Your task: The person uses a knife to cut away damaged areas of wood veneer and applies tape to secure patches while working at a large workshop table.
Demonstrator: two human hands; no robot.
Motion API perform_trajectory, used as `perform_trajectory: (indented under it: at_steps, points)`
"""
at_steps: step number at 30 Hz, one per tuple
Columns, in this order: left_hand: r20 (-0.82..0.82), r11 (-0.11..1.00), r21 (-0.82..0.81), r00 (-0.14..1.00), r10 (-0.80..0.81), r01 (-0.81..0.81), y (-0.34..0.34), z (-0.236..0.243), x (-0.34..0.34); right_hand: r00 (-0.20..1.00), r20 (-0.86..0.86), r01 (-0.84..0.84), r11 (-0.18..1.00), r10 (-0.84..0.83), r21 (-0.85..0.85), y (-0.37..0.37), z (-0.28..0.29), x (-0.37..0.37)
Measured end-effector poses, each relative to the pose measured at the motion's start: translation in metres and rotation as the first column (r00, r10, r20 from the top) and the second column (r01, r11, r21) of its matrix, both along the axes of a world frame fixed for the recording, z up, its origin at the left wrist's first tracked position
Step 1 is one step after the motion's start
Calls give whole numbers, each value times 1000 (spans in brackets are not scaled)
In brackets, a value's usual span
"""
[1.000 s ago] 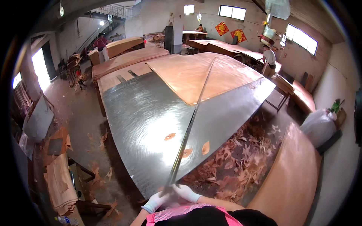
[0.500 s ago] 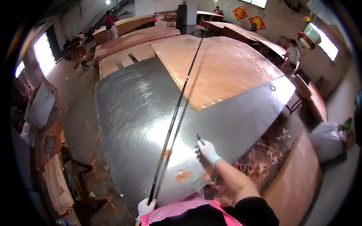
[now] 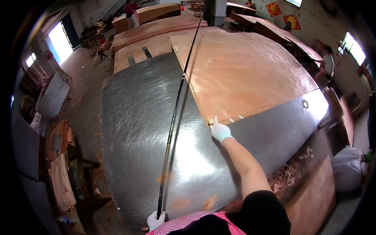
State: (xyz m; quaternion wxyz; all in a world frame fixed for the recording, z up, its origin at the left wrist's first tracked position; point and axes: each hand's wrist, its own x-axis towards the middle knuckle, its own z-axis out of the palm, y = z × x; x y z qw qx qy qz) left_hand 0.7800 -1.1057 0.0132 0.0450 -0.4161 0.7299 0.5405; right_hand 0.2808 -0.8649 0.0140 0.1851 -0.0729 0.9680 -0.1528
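My left hand (image 3: 156, 220), in a white glove, is closed round the lower end of a long dark pole (image 3: 170, 135). The pole slants up and away across a large grey metal-topped table (image 3: 137, 117). My right hand (image 3: 221, 131), also gloved, is at the near left corner of a thin reddish-brown wood veneer sheet (image 3: 250, 78). Its index finger lies over the sheet's edge and the other fingers are curled at the corner, which they seem to pinch. A small dark bit shows by the fingertips; whether it is a tool I cannot tell.
Stacked veneer (image 3: 156, 35) lies beyond the table. Wood scraps (image 3: 288, 174) litter the floor at right, beside a leaning board (image 3: 313, 196) and a plastic-wrapped bundle (image 3: 346, 168). One person (image 3: 326, 64) stands at far right, another (image 3: 131, 13) at far left.
My right hand has moved forward from over the bare metal, where it held a small dark pointed tool, to the veneer sheet's corner. My left hand keeps the pole. The view has shifted.
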Motion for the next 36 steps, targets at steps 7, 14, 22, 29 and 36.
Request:
perform_trajectory:
  at_steps: [7, 14, 22, 29, 36]
  points:
    - [-17, 1000, 20, 1000, 17, -17, 11, -8, -11, 959, -283, -61, 987, 16, -151, 23, 7, -37]
    - [-35, 997, 77, 999, 30, -28, 14, -11, -13, 905, -199, 177, 758, -376, -627, 20, -23, -63]
    - [7, 998, 52, 1000, 26, -26, 13, -12, 4, 795, 353, 498, 199, -494, -844, -18, -39, -52]
    - [59, 997, 55, 997, -54, 51, 10, -12, -13, 647, 430, 541, -18, -629, -841, -40, -18, -64]
    - [-89, 957, -233, 976, -200, 175, -18, -91, 31, 689, 384, 407, -110, -614, -907, -27, 115, -43]
